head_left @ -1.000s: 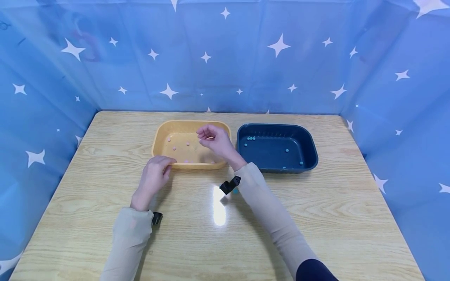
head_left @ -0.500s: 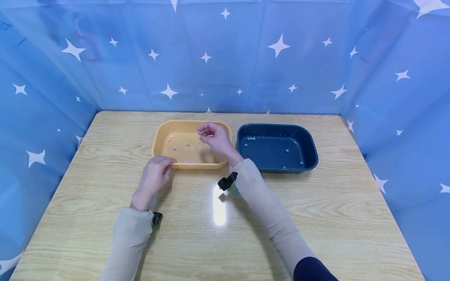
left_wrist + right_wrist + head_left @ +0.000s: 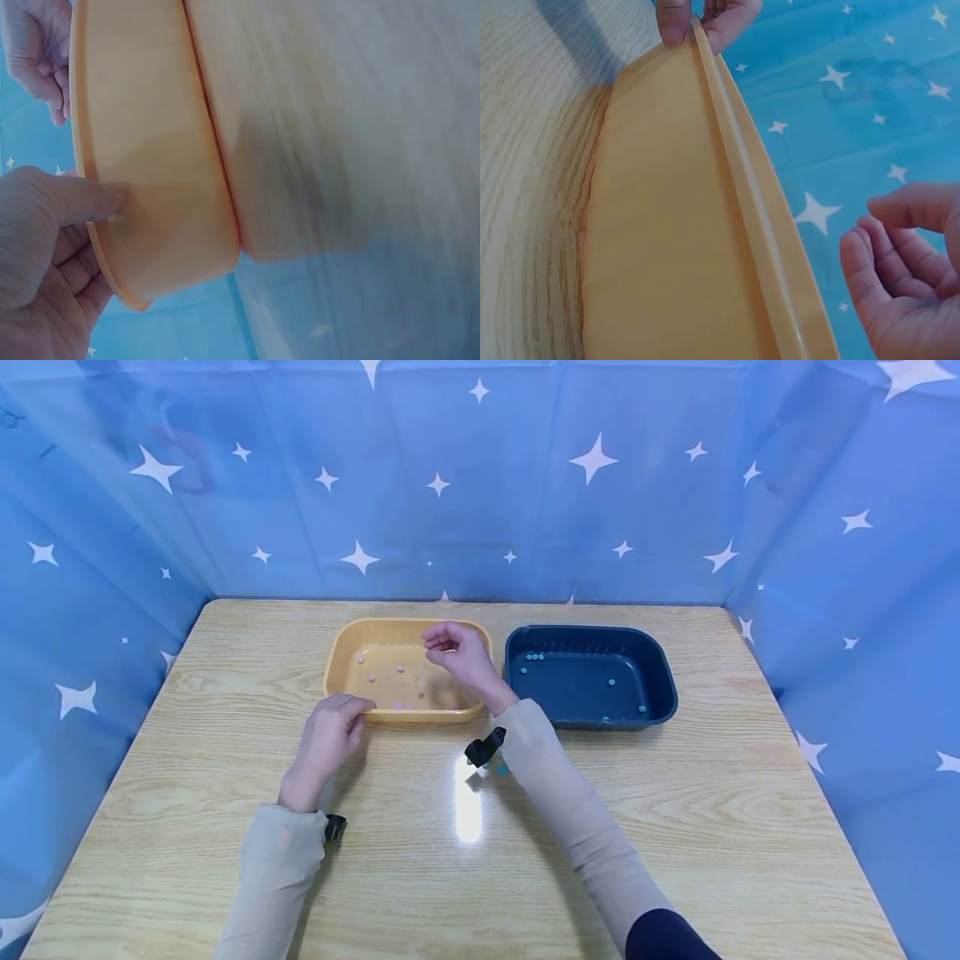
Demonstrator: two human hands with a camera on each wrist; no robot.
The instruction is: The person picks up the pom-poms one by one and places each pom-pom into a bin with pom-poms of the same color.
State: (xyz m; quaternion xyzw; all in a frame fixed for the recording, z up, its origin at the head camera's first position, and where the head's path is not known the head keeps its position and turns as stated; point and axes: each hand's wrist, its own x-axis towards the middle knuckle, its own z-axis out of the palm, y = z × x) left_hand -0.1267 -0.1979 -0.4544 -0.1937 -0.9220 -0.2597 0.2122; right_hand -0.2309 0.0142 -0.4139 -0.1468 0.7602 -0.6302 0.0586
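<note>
The person's left hand is gripping the near rim of a yellow tub, thumb pressing on the outside wall and fingers tucking over the edge. The right hand is hovering over the far right part of that same tub, without touching it; its fingers are bending loosely and the thumb is standing just off them. Down in the tub, between the two hands, small pink beads are lying scattered on the floor, some of them close by the near wall.

Just to the right of the right hand, a dark blue tub is standing with little green beads inside, three of them sitting in a row toward that hand. Below the right wrist, a few blue-green beads are resting on the wooden table, beside a small black camera on the sleeve. Beyond both hands, a starry blue curtain is hanging.
</note>
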